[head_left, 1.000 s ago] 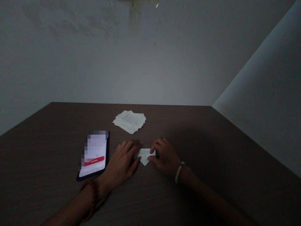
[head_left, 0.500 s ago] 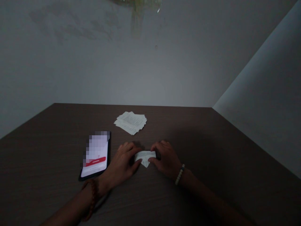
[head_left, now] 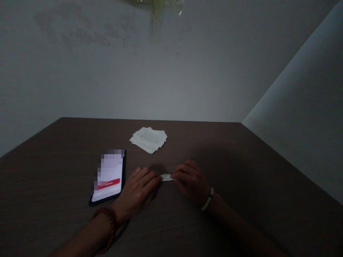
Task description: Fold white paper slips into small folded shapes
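On the dark brown wood-grain tabletop [head_left: 80, 137], a loose stack of printed white paper sheets [head_left: 148, 140] lies beyond the hands; a dark-edged smartphone with a lit screen [head_left: 108, 182] lies just beside the left hand [head_left: 139, 187]. The small folded white paper piece [head_left: 166, 177] spans both narrow grips, its ends pinched by left and right hand [head_left: 193, 182].

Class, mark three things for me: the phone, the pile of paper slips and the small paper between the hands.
Phone [head_left: 109, 176], head view: middle of its lit face.
Pile of paper slips [head_left: 149, 140], head view: middle of its top.
Small paper [head_left: 166, 177], head view: middle of its visible strip.
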Motion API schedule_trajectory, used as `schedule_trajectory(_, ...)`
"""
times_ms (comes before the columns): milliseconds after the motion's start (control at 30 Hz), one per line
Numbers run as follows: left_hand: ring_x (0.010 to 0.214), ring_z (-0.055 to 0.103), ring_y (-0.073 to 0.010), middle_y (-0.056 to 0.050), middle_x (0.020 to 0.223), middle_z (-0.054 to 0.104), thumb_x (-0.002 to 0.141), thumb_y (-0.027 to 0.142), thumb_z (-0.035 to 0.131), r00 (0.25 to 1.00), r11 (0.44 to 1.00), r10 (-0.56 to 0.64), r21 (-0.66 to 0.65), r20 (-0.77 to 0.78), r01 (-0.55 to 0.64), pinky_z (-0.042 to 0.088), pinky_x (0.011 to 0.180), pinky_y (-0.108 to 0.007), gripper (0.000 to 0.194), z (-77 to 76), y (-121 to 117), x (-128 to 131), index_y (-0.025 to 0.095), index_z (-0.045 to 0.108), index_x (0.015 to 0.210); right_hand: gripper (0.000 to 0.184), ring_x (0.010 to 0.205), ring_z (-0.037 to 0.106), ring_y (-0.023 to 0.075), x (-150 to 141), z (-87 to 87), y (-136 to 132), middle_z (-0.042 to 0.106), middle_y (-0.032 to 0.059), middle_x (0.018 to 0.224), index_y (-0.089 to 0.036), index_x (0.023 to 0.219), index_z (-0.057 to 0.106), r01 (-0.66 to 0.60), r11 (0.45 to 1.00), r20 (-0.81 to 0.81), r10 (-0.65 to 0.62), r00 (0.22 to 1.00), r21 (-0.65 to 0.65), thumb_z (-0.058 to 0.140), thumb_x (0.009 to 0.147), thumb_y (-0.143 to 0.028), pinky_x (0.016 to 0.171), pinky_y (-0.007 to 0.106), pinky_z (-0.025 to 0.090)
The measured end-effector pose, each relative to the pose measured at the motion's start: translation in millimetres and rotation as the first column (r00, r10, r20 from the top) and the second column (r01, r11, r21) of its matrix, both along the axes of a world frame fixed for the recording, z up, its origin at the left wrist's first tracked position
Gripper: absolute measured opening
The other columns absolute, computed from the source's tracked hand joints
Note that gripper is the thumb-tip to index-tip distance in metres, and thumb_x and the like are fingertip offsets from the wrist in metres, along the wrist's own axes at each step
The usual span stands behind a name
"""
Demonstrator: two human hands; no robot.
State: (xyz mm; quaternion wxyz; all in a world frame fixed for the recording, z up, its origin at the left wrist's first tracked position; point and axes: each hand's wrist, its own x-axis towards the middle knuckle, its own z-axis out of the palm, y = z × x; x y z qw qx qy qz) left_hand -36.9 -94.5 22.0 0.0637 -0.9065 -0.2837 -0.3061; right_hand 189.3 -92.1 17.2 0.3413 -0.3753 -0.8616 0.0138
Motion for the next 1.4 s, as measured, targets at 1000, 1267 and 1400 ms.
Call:
schedule_trajectory(1000,0.08,0.054,-0.0205,-0.005,0.081,0.065,0.09,0.027,0.051,0.99,0.889,0.125,-0.435,-0.071,-0.143,0.037,0.073,-0.036,0.019,-1.2,10,11,0.019,0.068,0.087,0.011,0.086,0.049,0.0177,-7,-3.0,-1,0.059,0.0031,0.086,-0.018,0.075,0.061,0.112,0.949,0.043,-0.104,0.994,-0.294,0.063,0.084,-0.024,0.08,0.033,0.04)
schedule_trajectory(1267,0.079,0.053,-0.0214,-0.004,0.078,0.063,0.089,0.028,0.052,0.989,0.892,0.139,-0.427,-0.055,-0.149,0.037,0.071,-0.037,0.019,-1.2,9,14,0.02,0.068,0.084,0.012,0.087,0.049,0.0186,-12,-3.8,-1,0.057,0.0036,0.087,-0.018,0.072,0.059,0.162,0.947,0.062,-0.151,0.987,-0.277,0.067,0.08,-0.024,0.079,0.034,0.04)
schedule_trajectory(1400,0.081,0.052,-0.0223,-0.005,0.079,0.062,0.089,0.029,0.053,0.987,0.899,0.151,-0.408,-0.057,-0.161,0.038,0.072,-0.037,0.02,-4.2,10,14,0.019,0.069,0.083,0.013,0.087,0.049,0.0188,-13,-4.7,1,0.057,0.0041,0.087,-0.018,0.073,0.06,0.162,0.948,0.089,-0.143,0.986,-0.276,0.066,0.081,-0.026,0.079,0.034,0.04)
